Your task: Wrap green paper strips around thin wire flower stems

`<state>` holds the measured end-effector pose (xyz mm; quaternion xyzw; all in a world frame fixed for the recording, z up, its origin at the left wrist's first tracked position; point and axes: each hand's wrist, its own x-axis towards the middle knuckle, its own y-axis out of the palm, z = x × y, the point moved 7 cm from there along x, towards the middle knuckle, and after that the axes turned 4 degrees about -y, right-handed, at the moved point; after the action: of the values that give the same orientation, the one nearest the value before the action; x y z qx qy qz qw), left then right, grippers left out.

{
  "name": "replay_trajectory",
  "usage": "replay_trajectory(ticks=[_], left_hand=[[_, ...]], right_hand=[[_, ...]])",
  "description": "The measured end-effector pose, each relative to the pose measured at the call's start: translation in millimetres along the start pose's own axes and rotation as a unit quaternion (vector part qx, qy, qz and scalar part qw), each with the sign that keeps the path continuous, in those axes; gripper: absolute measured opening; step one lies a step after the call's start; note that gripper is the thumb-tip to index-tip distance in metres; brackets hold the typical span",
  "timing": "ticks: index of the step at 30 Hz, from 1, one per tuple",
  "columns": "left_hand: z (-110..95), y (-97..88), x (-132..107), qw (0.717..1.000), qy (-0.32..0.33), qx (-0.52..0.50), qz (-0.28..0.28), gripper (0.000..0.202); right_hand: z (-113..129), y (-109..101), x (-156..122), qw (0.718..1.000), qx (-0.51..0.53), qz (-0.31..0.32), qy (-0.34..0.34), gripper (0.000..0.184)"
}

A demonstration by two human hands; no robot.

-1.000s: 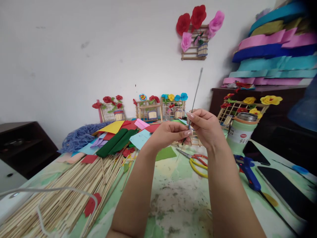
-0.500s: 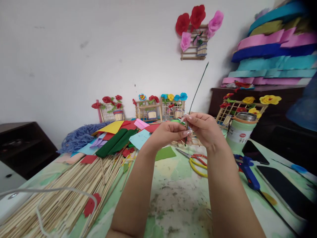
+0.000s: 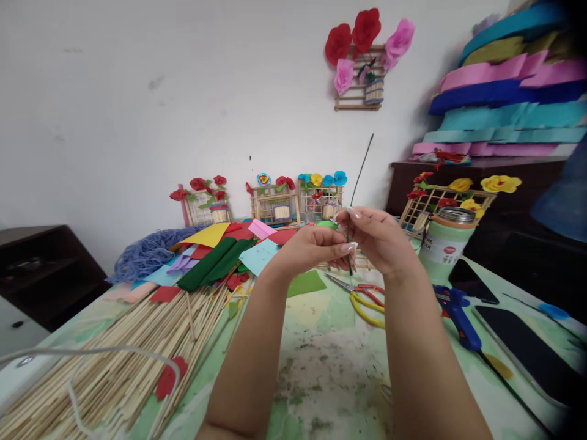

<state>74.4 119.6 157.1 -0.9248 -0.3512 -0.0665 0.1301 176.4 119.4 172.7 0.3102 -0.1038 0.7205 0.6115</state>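
The left hand (image 3: 316, 244) pinches a dark-green wire-like stem (image 3: 362, 169) near its lower end above the table (image 3: 321, 351), the right hand (image 3: 378, 237) pinching just higher; apparently it is being turned or wrapped, calling for light, steady fingertips next; below lie scissors (image 3: 352, 289), beyond, flower-decked stick lattices (image 3: 275, 197)

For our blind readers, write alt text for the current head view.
A person's left hand and right hand hold a thin dark stem above a table. Sticks and coloured paper lie to the left, a blue glue gun and green flask to the right; flowered frames stand behind.
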Motion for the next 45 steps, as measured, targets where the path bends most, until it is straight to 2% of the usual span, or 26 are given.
replay_trajectory(ticks=[2,7,11,14,18,26,34,40,45], left_hand=[[0,0.6,-1,1.0,0.0,-0.003,0.006,0.025],[1,0.4,0,1.0,-0.008,0.0,0.008,0.026],[-1,2.6,1,1.0,-0.006,0.02,0.019,0.029],[-1,3.5,1,0.999,-0.019,0.023,0.012,0.03],[-1,5.7,0,0.999,-0.022,0.032,0.013,0.031],[-1,6.2,0,0.999,-0.014,0.033,0.024,0.026],[1,5.2,1,0.999,-0.029,0.032,0.013,0.026],[5,5.7,2,0.999,-0.037,0.017,0.02,0.028],[3,5.6,1,0.999,-0.034,0.014,0.021,0.03]], right_hand=[[1,-2,-1,1.0,-0.007,0.003,-0.007,0.014],[6,-8,1,0.998,-0.007,-0.051,-0.029,0.01],[4,-12,3,0.995,0.008,-0.1,-0.019,0.015],[1,-14,3,0.994,0.009,-0.112,-0.012,0.02],[2,-14,3,0.994,0.004,-0.111,-0.017,0.027],[6,-9,-1,0.999,-0.013,-0.031,-0.013,0.018],[-2,-14,2,0.994,0.009,-0.111,0.015,0.024],[-2,-8,4,0.994,-0.002,-0.107,-0.002,0.038],[-1,-8,3,0.997,0.002,-0.074,0.0,0.025]])
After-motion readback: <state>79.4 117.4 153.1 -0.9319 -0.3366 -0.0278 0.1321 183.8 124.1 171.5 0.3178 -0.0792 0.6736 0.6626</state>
